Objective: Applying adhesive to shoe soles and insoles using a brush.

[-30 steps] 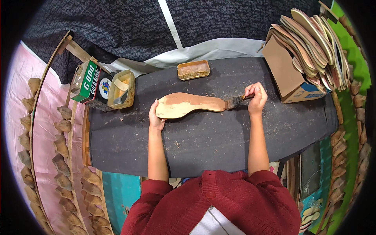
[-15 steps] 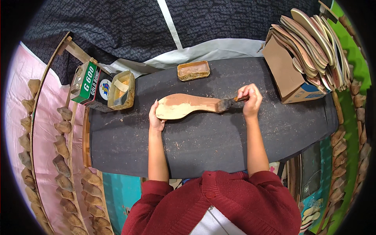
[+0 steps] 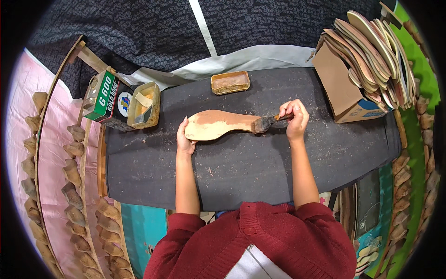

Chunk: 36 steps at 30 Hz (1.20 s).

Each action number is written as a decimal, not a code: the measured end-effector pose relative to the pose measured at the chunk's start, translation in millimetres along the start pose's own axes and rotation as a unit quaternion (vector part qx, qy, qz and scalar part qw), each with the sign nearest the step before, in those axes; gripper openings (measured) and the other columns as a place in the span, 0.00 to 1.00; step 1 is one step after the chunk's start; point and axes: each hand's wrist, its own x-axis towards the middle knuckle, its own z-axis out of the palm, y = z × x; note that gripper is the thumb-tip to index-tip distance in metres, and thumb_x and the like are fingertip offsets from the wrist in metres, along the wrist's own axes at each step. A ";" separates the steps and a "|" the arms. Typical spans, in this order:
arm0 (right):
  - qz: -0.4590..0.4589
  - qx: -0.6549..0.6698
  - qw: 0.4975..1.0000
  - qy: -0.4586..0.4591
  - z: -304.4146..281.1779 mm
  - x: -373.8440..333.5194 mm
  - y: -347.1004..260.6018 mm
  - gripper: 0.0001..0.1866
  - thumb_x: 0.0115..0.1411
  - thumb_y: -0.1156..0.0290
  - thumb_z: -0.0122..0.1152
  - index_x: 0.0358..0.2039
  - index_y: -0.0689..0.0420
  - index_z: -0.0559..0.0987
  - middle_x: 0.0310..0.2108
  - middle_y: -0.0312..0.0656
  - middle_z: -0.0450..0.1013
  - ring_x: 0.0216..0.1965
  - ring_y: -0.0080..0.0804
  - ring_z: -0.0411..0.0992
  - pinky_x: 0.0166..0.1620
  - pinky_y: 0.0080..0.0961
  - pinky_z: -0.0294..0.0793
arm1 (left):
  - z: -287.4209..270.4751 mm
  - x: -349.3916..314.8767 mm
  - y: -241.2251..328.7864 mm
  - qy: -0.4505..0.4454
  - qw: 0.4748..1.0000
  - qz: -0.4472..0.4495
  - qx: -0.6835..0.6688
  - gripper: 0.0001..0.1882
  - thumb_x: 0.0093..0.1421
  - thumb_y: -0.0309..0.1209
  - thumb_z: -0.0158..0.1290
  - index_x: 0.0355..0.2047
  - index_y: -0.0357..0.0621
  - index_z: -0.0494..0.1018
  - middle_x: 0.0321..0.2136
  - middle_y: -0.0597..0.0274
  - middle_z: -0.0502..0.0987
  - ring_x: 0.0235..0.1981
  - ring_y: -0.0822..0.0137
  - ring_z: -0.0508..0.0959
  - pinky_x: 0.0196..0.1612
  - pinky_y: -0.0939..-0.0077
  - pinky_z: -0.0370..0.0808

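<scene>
A tan shoe insole [image 3: 211, 125] lies level above the table, its wide end in my left hand [image 3: 185, 139], which grips the edge with the thumb on top. Part of its surface is darker and looks wet; a paler patch shows along the near side of the wide end. My right hand [image 3: 295, 120] is closed round the handle of a dark-bristled brush [image 3: 265, 123]. The bristles touch the insole's narrow right end. Beyond the insole stands a small tray [image 3: 230, 83] with a brownish, shallow content.
At the left, a green and black metal can [image 3: 108, 100] stands beside a tub [image 3: 145, 122] holding a pale scraper-like piece. A cardboard box [image 3: 337, 83] of stacked insoles [image 3: 371, 53] is at the far right. Shavings dot the dark table cloth [image 3: 232, 176]. Wooden shoe lasts [image 3: 73, 195] line racks.
The brush in my right hand has moved slightly left, further onto the insole's narrow end. My left hand keeps its hold on the insole.
</scene>
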 end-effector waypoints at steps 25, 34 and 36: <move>0.000 -0.074 0.997 -0.015 -16.3 5.9 -9.4 0.15 0.57 0.67 0.34 0.17 0.60 0.61 0.16 0.40 0.63 0.19 0.20 0.61 0.23 0.14 0.61 | -9.5 1.5 1.7 -0.075 0.997 0.002 0.005 0.20 0.54 0.44 0.38 0.35 0.40 0.68 0.28 0.62 0.75 0.23 0.73 0.76 0.12 0.89 0.66; 0.038 0.014 0.999 -0.016 14.7 -7.1 -9.4 0.14 0.57 0.64 0.35 0.20 0.58 0.62 0.20 0.39 0.65 0.16 0.16 0.57 0.17 0.11 0.54 | 2.0 -5.3 4.8 -0.032 0.999 0.002 0.002 0.20 0.54 0.44 0.39 0.36 0.40 0.68 0.28 0.63 0.75 0.23 0.74 0.76 0.12 0.89 0.65; 0.028 0.026 0.999 -0.019 18.3 -7.2 -7.9 0.14 0.57 0.64 0.35 0.20 0.58 0.62 0.19 0.39 0.65 0.16 0.16 0.57 0.18 0.11 0.54 | 1.4 -5.0 4.9 -0.037 0.999 0.000 0.001 0.20 0.54 0.43 0.39 0.36 0.40 0.68 0.27 0.63 0.75 0.22 0.75 0.75 0.11 0.89 0.64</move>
